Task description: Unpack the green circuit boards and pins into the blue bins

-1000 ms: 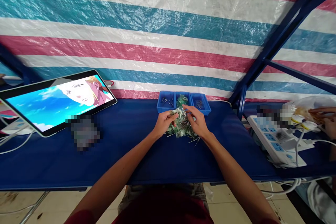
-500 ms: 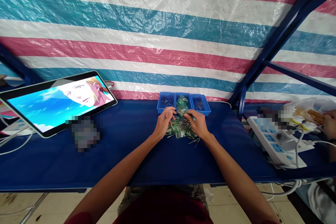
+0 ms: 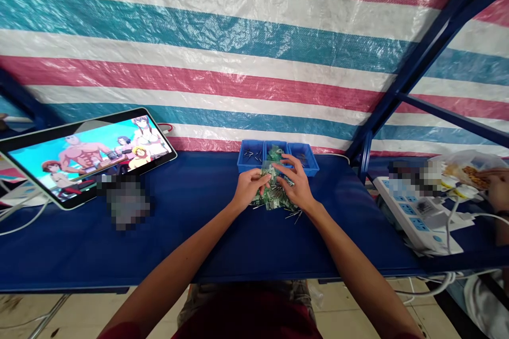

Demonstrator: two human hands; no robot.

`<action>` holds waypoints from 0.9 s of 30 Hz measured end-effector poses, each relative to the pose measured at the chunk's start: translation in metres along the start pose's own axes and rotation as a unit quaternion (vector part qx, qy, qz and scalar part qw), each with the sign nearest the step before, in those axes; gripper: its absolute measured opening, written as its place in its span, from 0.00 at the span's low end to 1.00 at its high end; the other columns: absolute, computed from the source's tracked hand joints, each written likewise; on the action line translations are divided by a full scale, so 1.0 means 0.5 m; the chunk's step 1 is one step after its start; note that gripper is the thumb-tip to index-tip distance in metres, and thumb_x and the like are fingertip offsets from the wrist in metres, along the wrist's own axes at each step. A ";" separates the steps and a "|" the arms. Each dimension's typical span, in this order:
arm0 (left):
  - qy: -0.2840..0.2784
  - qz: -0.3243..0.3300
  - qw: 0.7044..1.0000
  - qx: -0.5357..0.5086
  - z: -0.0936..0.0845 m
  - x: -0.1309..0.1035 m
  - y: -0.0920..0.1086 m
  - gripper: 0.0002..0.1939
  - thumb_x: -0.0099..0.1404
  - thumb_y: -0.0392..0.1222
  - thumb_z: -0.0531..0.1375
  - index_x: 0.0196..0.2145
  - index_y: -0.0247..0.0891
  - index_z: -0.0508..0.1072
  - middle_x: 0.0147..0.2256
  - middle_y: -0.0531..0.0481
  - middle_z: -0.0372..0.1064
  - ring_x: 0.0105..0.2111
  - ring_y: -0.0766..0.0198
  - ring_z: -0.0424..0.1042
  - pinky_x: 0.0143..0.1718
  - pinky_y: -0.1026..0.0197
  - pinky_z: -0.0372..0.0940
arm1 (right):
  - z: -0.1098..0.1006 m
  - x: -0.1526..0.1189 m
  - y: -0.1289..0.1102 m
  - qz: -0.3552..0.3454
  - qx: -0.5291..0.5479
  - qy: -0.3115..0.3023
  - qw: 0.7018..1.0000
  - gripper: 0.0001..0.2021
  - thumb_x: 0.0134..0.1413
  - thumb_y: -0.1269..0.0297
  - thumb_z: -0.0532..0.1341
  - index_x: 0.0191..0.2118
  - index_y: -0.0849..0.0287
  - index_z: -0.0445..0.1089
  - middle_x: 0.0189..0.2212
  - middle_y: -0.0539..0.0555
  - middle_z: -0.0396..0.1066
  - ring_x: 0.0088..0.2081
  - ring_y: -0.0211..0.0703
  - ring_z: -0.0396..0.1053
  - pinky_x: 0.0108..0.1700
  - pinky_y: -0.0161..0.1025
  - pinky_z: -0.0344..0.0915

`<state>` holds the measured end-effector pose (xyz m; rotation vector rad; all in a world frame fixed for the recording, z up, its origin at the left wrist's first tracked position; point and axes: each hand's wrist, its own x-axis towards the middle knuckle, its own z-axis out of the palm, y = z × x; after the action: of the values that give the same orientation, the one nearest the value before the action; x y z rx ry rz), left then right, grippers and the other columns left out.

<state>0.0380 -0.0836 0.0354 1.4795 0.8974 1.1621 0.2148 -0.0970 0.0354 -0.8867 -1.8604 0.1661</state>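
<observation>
Pinching a thin, clear packet [image 3: 269, 167] in left fingers [image 3: 265, 178], right fingers [image 3: 295, 162] spread, rectangular blue bins [image 3: 247, 168] beyond

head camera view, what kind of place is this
Probably a small makeshift workstation for sorting or packing small parts: blue bins hold thin metal pieces, more lie in a pile with clear green-tinted bags, and a striped plastic sheet hangs behind the blue table.
</observation>
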 end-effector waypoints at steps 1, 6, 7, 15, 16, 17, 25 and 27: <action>-0.010 -0.002 1.000 0.009 0.002 -0.002 0.000 0.19 0.58 0.54 0.63 0.23 0.34 0.68 0.19 0.53 0.68 0.14 0.71 0.60 0.19 0.66 0.58 | 0.000 0.000 0.001 -0.009 -0.009 -0.001 1.000 0.13 0.61 0.66 0.55 0.49 0.50 0.71 0.56 0.58 0.60 0.55 0.49 0.63 0.50 0.49 0.69; 0.026 0.028 0.999 0.013 0.004 -0.004 -0.008 0.21 0.64 0.58 0.55 0.27 0.35 0.67 0.22 0.52 0.67 0.17 0.71 0.63 0.20 0.67 0.60 | 0.003 0.000 0.004 0.047 -0.005 0.015 0.999 0.10 0.61 0.62 0.56 0.38 0.56 0.74 0.37 0.56 0.75 0.41 0.47 0.72 0.46 0.45 0.69; 0.043 0.044 0.998 0.000 0.003 -0.002 -0.011 0.20 0.63 0.58 0.56 0.33 0.36 0.68 0.28 0.50 0.70 0.21 0.70 0.66 0.21 0.68 0.61 | 0.004 0.000 0.004 0.073 0.003 0.019 0.997 0.09 0.60 0.61 0.57 0.37 0.56 0.74 0.35 0.55 0.75 0.38 0.46 0.73 0.44 0.44 0.69; 0.000 0.054 0.998 0.013 0.006 0.000 -0.014 0.15 0.58 0.51 0.63 0.33 0.34 0.71 0.26 0.51 0.68 0.27 0.65 0.69 0.29 0.64 0.65 | 0.010 -0.004 -0.005 0.181 0.095 0.039 0.978 0.10 0.57 0.58 0.60 0.35 0.59 0.73 0.26 0.52 0.74 0.30 0.43 0.71 0.36 0.39 0.68; 0.010 0.056 0.998 0.014 0.006 -0.001 -0.011 0.15 0.59 0.50 0.63 0.30 0.34 0.70 0.24 0.52 0.66 0.25 0.66 0.68 0.29 0.64 0.65 | 0.009 -0.004 -0.006 0.185 0.096 0.038 0.977 0.11 0.58 0.58 0.59 0.38 0.59 0.72 0.24 0.51 0.73 0.28 0.42 0.71 0.35 0.39 0.68; 0.015 0.056 0.998 0.013 0.006 -0.001 -0.008 0.15 0.59 0.50 0.62 0.29 0.35 0.70 0.22 0.53 0.65 0.24 0.66 0.67 0.29 0.63 0.64 | 0.008 -0.005 -0.006 0.186 0.092 0.037 0.977 0.11 0.60 0.58 0.57 0.41 0.58 0.72 0.24 0.50 0.72 0.28 0.42 0.71 0.35 0.39 0.68; 0.024 0.014 0.999 -0.031 -0.001 0.005 0.009 0.19 0.58 0.53 0.62 0.21 0.35 0.66 0.16 0.55 0.63 0.15 0.70 0.62 0.20 0.64 0.60 | -0.001 0.001 -0.003 -0.001 0.003 -0.002 1.000 0.17 0.63 0.69 0.50 0.52 0.48 0.69 0.54 0.58 0.61 0.52 0.46 0.65 0.48 0.47 0.68; 0.025 0.000 0.999 -0.040 -0.002 0.006 0.006 0.21 0.58 0.54 0.62 0.18 0.35 0.64 0.15 0.55 0.62 0.14 0.70 0.60 0.19 0.65 0.59 | 0.001 0.002 0.001 -0.025 0.000 -0.014 1.000 0.16 0.62 0.70 0.51 0.50 0.49 0.71 0.55 0.58 0.59 0.54 0.47 0.63 0.49 0.48 0.68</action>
<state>0.0379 -0.0812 0.0390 1.3924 0.8743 1.2252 0.2142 -0.0961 0.0356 -0.8406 -1.9066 0.1473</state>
